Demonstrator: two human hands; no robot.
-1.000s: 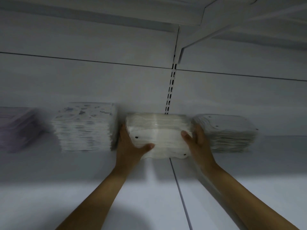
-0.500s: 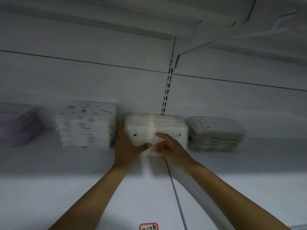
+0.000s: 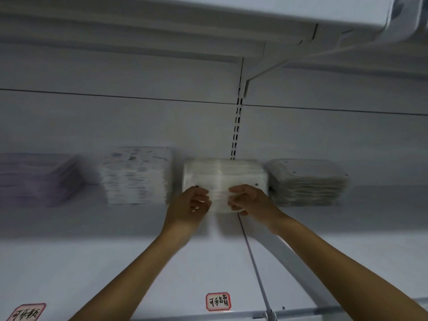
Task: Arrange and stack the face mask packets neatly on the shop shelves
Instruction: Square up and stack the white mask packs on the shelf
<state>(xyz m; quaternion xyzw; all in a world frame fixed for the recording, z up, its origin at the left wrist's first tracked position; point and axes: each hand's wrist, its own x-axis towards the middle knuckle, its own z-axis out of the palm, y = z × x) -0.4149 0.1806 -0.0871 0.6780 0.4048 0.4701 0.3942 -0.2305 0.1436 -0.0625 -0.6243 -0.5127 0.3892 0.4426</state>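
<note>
White shelf (image 3: 347, 251), seam running from centre toward lower centre of the frame. Four stacks of mask packets sit in a row across mid-frame against the back panel. Far left: purple stack (image 3: 34, 179), blurred. Left of centre: patterned stack (image 3: 136, 174), tallest. Centre: white stack (image 3: 222, 177), front face partly covered. Right of centre: grey stack (image 3: 305, 181), just beside the white one. Front edge, bottom of frame: two red-bordered labels (image 3: 218, 301), handwritten.
</note>
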